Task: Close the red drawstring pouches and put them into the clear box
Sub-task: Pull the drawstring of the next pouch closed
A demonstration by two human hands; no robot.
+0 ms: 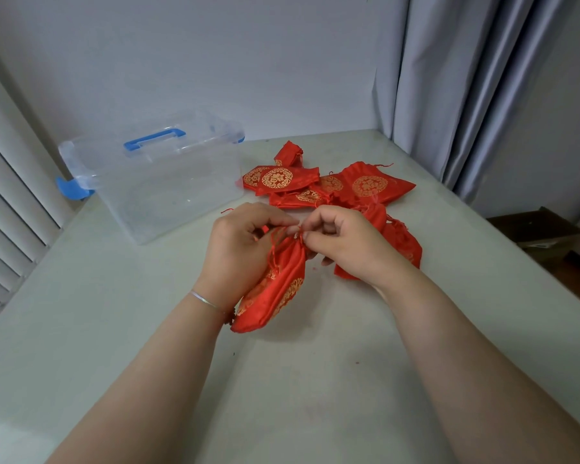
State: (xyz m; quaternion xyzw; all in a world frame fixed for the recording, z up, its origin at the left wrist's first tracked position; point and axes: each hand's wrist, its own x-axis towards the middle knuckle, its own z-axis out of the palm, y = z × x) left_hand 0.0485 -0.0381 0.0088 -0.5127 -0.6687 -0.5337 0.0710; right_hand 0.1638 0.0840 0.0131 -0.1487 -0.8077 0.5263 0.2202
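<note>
Two hands meet over the middle of the pale worktop [114,329], both working on a single red pouch [275,289]. The left hand [238,249] has its fingers curled over the gathered neck of that pouch, and the right hand [345,242] pinches the thin red drawstring [300,236] between thumb and fingertips right at the mouth. The pouch hangs down towards the near side, gold print showing along its body, its lower corner touching the worktop; the left wrist, with a thin silver bangle [205,301] on it, covers part of its left edge. Whether the mouth is fully drawn tight I cannot tell, since the fingers hide it.

Under and behind the right hand lies another red pouch [402,242], mostly covered by the hand and forearm, so its shape is hard to make out. Farther off sits a loose pile of red pouches [315,182] with round gold emblems, overlapping one another; an exact count is not possible.

To the far left stands the clear box [168,182], open at the top, its walls so transparent that the edges blur into the wall behind. A blue handle [154,139] shows above and behind it, on what looks like the lid, and a blue latch [71,189] sticks out at its left end. No pouch is visible inside.

On the right, grey curtains [482,95] hang down, and a brown cardboard box [536,229] sits low beyond the worktop edge, partly cut off.
</note>
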